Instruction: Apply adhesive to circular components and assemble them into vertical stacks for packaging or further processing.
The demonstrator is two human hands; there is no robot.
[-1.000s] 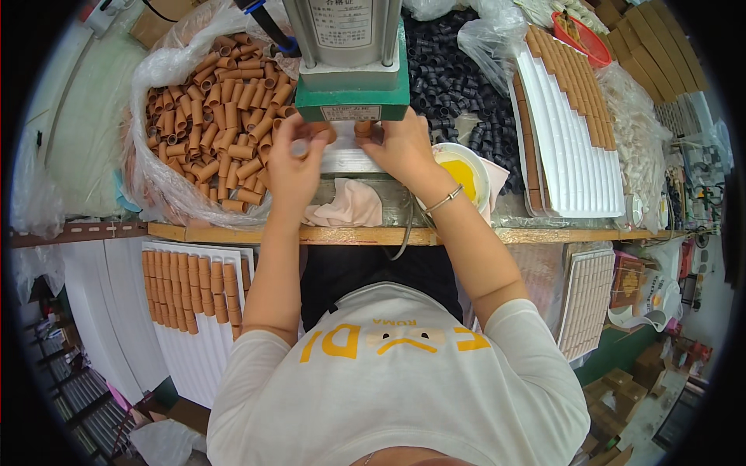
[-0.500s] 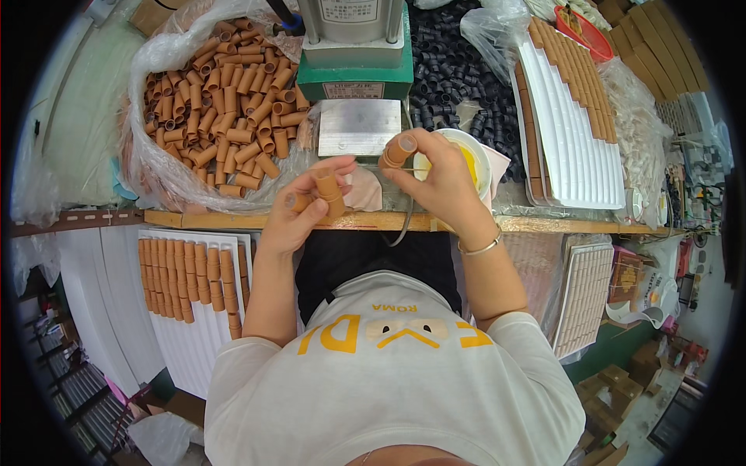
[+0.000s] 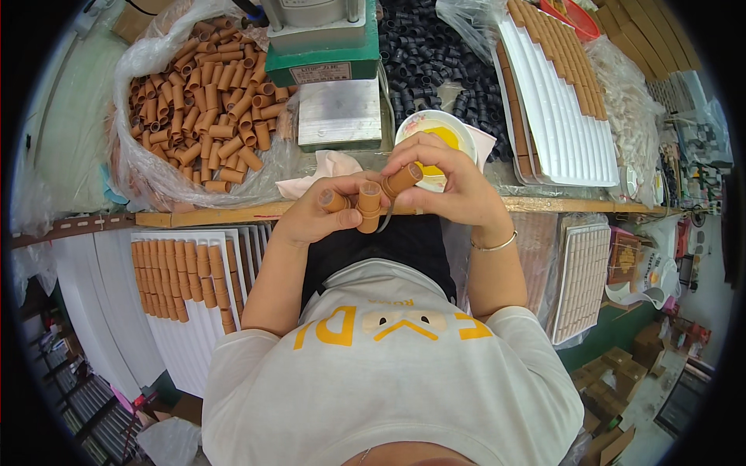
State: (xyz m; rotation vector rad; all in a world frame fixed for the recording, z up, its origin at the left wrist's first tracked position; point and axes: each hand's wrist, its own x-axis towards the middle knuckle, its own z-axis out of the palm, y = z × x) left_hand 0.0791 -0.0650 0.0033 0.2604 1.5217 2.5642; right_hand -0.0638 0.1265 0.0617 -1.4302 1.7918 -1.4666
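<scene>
My left hand [image 3: 299, 221] is closed on two short tan tubes. One tube [image 3: 369, 206] stands upright between thumb and fingers, with a ring around its middle. The other tube [image 3: 334, 201] tilts in the palm, partly hidden by the fingers. Close by, my right hand [image 3: 458, 186] pinches a third tan tube [image 3: 402, 181], which slants with its mouth up and to the right. Its lower end comes near the left hand's fingertips; whether they touch I cannot tell. Both hands are over the table's wooden front edge [image 3: 233, 214].
Behind the hands are a press with a green base [image 3: 322, 66], a metal block [image 3: 339, 113] and a bowl [image 3: 408, 128] of yellow stuff. A plastic bag [image 3: 124, 109] of tan tubes lies left, black fittings [image 3: 412, 46] right. White ribbed trays [image 3: 544, 109] hold rows of tubes.
My hands have come together. The right hand with its tube has moved down toward the left hand, and the left has shifted right. The whole view has also shifted slightly.
</scene>
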